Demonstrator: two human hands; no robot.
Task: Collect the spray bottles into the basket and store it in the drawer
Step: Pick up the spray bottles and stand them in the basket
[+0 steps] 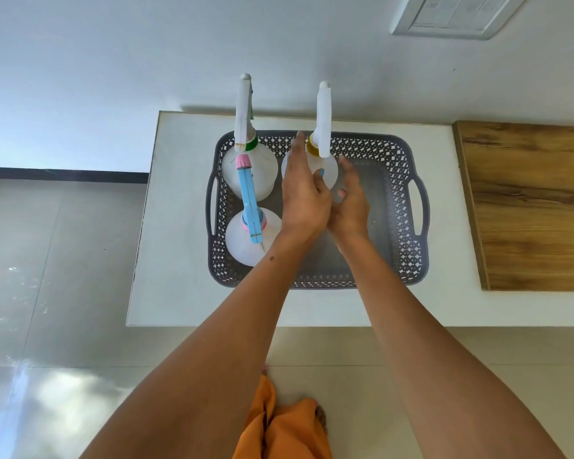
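Where the view begins, at its bottom edge, orange cloth hangs over a pale tiled floor, and two bare forearms reach forward over the near edge of a white tabletop. On that tabletop sits a grey perforated basket with a handle slot at each end. Both hands are above its middle, close together. The left hand has its fingers held loosely together and pointing away, against the yellow-collared spray bottle. The right hand is just beside it, fingers slightly spread and curled; whether either hand truly grips the bottle I cannot tell. In the basket's near left corner stands a translucent spray bottle with a blue trigger head and pink collar. Behind it, in the far left corner, stands a green-collared spray bottle with a white head. The yellow-collared one is upright at the far middle. A wooden board lies to the right, well apart. Beyond is a white wall with a switch plate.
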